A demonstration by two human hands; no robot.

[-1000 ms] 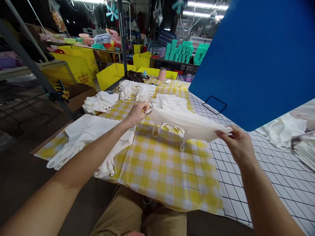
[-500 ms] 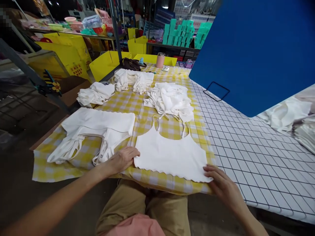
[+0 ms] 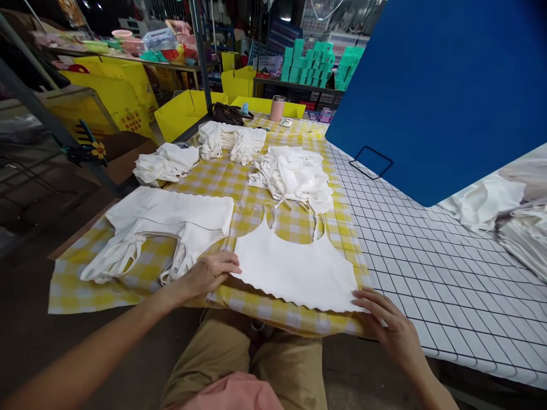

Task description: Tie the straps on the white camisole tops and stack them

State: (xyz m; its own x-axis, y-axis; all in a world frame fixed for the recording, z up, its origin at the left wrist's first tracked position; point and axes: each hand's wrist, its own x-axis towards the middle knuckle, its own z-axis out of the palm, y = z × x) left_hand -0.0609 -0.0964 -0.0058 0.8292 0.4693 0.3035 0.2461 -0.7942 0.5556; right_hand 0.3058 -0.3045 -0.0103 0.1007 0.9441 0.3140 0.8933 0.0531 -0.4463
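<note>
A white camisole top [image 3: 294, 267] with thin straps and a scalloped hem lies spread on the yellow checked cloth [image 3: 205, 176], straps pointing away from me. My left hand [image 3: 216, 270] pinches its lower left corner. At the opposite lower corner, my right hand [image 3: 384, 319] has its thumb and fingers closed on the hem. Left of this top, a stack of similar white tops [image 3: 171, 213] lies with straps toward me. Just beyond it sits a loose heap of white garments [image 3: 294, 173].
Farther back are folded white bundles [image 3: 233, 139], a smaller white pile [image 3: 166, 162], a dark bag [image 3: 231, 114] and a pink tumbler [image 3: 277, 108]. A large blue panel [image 3: 440, 97] rises over the white grid-patterned cloth [image 3: 410, 273] at right. A metal post [image 3: 200, 51] stands at left.
Both hands keep their grip on the camisole's lower corners. Its left corner has risen and shifted slightly away from me, and the hem now slants a little more.
</note>
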